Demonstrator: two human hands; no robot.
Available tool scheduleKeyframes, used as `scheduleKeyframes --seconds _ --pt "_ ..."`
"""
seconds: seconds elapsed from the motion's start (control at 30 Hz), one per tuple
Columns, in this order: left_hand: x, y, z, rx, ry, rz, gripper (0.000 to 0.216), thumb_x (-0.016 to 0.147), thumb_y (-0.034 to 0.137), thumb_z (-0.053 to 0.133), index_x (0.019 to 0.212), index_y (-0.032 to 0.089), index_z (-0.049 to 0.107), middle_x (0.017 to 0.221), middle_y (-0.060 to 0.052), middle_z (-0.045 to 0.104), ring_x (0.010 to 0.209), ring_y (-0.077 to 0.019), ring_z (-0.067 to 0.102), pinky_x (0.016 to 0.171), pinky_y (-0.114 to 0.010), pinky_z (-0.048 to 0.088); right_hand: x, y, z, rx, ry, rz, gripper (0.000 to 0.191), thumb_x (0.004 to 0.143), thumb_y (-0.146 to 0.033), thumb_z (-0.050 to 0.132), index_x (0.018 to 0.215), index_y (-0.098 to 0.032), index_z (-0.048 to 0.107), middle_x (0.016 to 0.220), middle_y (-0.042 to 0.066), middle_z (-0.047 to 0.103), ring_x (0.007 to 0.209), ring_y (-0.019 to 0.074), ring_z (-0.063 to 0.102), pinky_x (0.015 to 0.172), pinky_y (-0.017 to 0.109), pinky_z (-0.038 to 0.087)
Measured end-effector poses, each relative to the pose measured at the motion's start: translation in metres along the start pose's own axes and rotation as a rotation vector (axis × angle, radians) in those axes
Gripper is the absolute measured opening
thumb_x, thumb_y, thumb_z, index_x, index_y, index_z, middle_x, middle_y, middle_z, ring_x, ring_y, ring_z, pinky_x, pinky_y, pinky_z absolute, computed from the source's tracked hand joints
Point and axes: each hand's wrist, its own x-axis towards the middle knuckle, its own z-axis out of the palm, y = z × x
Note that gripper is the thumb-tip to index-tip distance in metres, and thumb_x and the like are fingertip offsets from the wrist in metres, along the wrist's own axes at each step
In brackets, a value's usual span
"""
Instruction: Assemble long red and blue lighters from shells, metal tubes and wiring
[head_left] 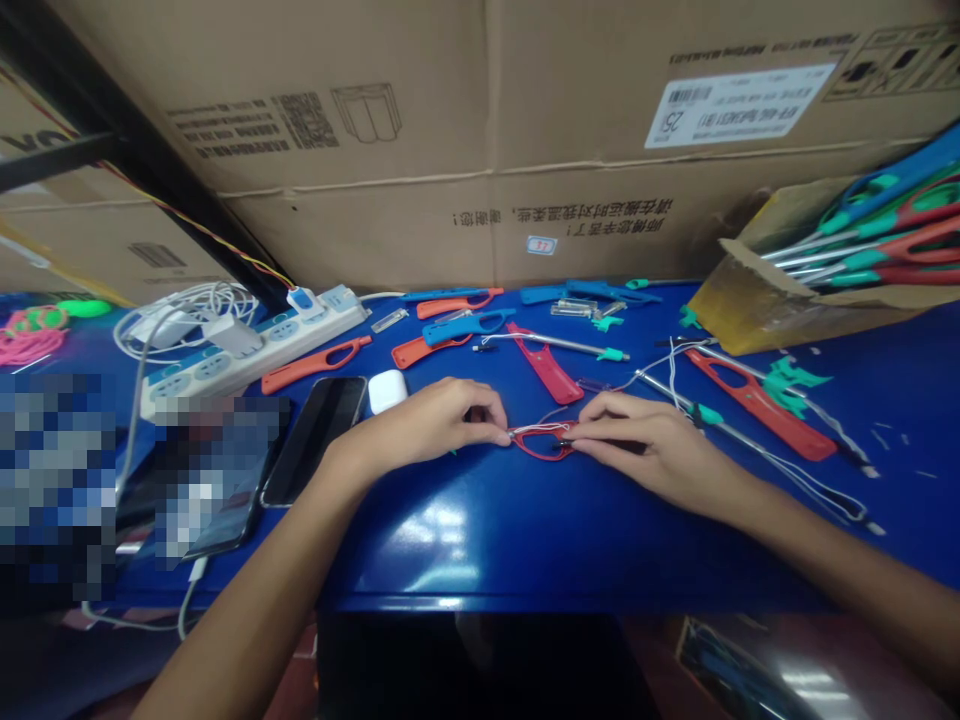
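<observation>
A red lighter handle shell with a loop-shaped grip lies between my hands, just above the table. White wire runs along its upper side. My left hand pinches the left end of the shell, where the wire also meets the fingertips. The thumb and fingers of my right hand are closed around a small black part at the shell's right side; the far end of the shell is hidden behind them. Just beyond lie another red handle shell and a metal lighter tube with a green end.
Orange and blue handle shells and clear small parts lie at the back. On the right are a red handle, wired tubes and a carton of lighters. Phones, a white case and a power strip occupy the left.
</observation>
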Motion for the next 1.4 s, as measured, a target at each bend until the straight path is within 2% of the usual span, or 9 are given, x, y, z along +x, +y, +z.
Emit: scheduleKeyframes --seconds 0.3,0.47,0.63,0.7,0.93,1.13,1.2,1.3,1.4 --pt "0.000 -0.002 0.000 -0.017 -0.014 -0.004 0.017 0.093 0.035 0.067 0.096 0.020 0.076 0.090 -0.002 0.072 0.080 -0.0137 0.063 0.069 -0.024 0.043 0.003 -0.005 0.001 0.010 0.021 0.057 0.023 0.099 -0.032 0.057 0.108 -0.028 0.077 0.101 0.005 0.070 0.091 0.0182 0.067 0.083 0.035 0.054" --pt "0.000 -0.004 0.000 -0.019 -0.018 -0.019 0.019 0.093 0.036 0.067 0.096 0.019 0.075 0.091 -0.002 0.072 0.080 -0.0139 0.063 0.068 -0.024 0.043 0.003 -0.004 -0.004 0.027 -0.027 0.103 0.021 0.099 -0.030 0.056 0.108 -0.024 0.074 0.104 0.005 0.071 0.090 0.0175 0.067 0.077 0.031 0.055" --pt "0.000 -0.003 0.000 0.008 -0.007 -0.006 0.018 0.093 0.037 0.067 0.097 0.021 0.075 0.092 -0.002 0.072 0.083 -0.0142 0.063 0.070 -0.024 0.043 -0.001 -0.001 -0.010 -0.099 -0.043 -0.094 0.025 0.101 -0.025 0.051 0.116 -0.023 0.071 0.111 0.007 0.071 0.099 0.0186 0.068 0.087 0.034 0.056" --pt "0.000 -0.001 0.000 0.016 -0.010 -0.008 0.018 0.094 0.036 0.067 0.096 0.021 0.075 0.092 -0.002 0.072 0.083 -0.0144 0.063 0.071 -0.025 0.043 -0.003 -0.001 -0.013 -0.184 -0.062 -0.165 0.026 0.102 -0.024 0.050 0.115 -0.023 0.072 0.112 0.006 0.072 0.098 0.0188 0.069 0.085 0.034 0.056" --pt "-0.002 -0.003 0.001 0.036 -0.015 -0.001 0.018 0.095 0.036 0.065 0.098 0.022 0.075 0.091 -0.002 0.072 0.085 -0.0154 0.062 0.071 -0.026 0.041 -0.007 -0.004 -0.016 -0.438 -0.081 -0.260 0.029 0.103 -0.034 0.051 0.118 -0.024 0.073 0.113 0.006 0.075 0.095 0.0228 0.071 0.085 0.039 0.059" --pt "-0.001 -0.003 0.000 0.045 -0.026 -0.003 0.019 0.094 0.040 0.067 0.098 0.023 0.076 0.091 -0.001 0.072 0.086 -0.0158 0.061 0.075 -0.026 0.042 -0.006 -0.007 -0.014 -0.472 -0.075 -0.323 0.034 0.100 -0.043 0.055 0.117 -0.019 0.073 0.107 0.009 0.074 0.091 0.0237 0.071 0.081 0.039 0.058" --pt "-0.001 0.000 -0.001 0.065 -0.037 0.001 0.019 0.094 0.040 0.067 0.098 0.023 0.075 0.094 -0.001 0.073 0.090 -0.0164 0.060 0.078 -0.027 0.042 -0.005 -0.007 -0.016 -0.394 -0.035 -0.308 0.030 0.100 -0.041 0.056 0.112 -0.019 0.074 0.104 0.008 0.075 0.091 0.0215 0.071 0.082 0.036 0.057" --pt "0.000 0.004 0.000 0.072 -0.050 0.017 0.020 0.094 0.040 0.066 0.098 0.022 0.074 0.096 -0.001 0.073 0.092 -0.0171 0.061 0.081 -0.027 0.042 -0.004 -0.003 -0.017 -0.309 0.061 -0.197 0.027 0.103 -0.034 0.051 0.111 -0.020 0.073 0.100 0.007 0.074 0.088 0.0182 0.070 0.078 0.031 0.055" --pt "0.000 0.005 0.001 0.066 -0.039 0.011 0.021 0.094 0.041 0.065 0.100 0.022 0.074 0.098 -0.002 0.072 0.091 -0.0172 0.061 0.080 -0.028 0.043 -0.003 0.002 -0.017 -0.351 0.040 -0.091 0.030 0.104 -0.031 0.046 0.116 -0.022 0.072 0.105 0.007 0.072 0.089 0.0184 0.070 0.076 0.030 0.055"
